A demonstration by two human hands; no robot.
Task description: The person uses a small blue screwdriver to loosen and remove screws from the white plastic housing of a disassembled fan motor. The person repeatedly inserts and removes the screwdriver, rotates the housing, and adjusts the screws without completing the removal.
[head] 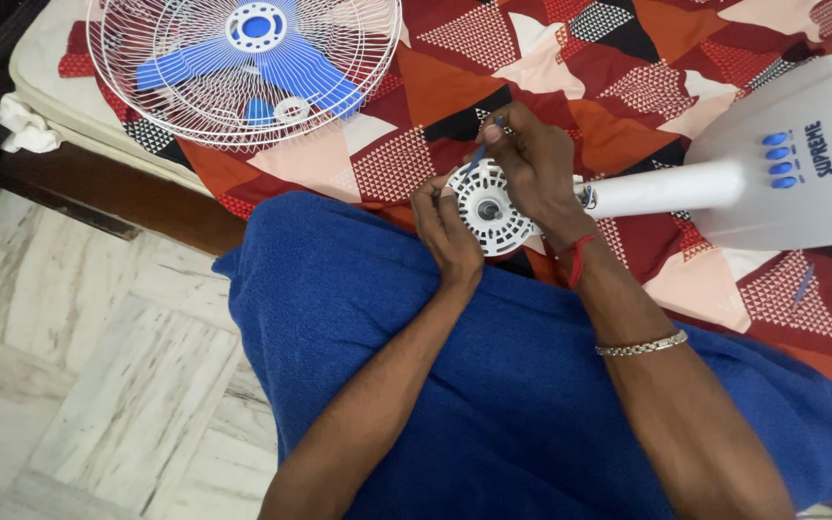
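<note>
Your right hand [534, 166] is closed narrow around a thin blue-handled tool [479, 154], pinched between thumb and fingertips, with its tip angled down toward the white round motor housing [486, 207]. Your left hand [445, 231] curls against the left rim of that housing, fingers bent and touching its slotted edge, steadying it. The housing sits at the edge of your lap, over the blue towel [493, 385] that covers your legs, and it joins the white pole [652, 188] that runs off to the right.

That pole leads to the white fan base [811, 164], which lies tilted on the bed [628, 87]. On the base you can see a column of four small blue oval buttons [777, 160], with blue lettering printed beside them, just to their right.

At the upper left, the white wire guard [243, 67] lies flat on the bed with the blue fan blades [243, 63] inside it, well apart from your hands. The bedspread is a patchwork of red, orange, black and pale triangles. A white cloth [23, 125] is bunched at the bed's left corner. The pale marble floor [79, 366] shows at lower left.

A red thread [578, 252] circles your right wrist and a metal bracelet [642, 345] sits further up that forearm. Your right hand hides part of the housing's upper rim.
</note>
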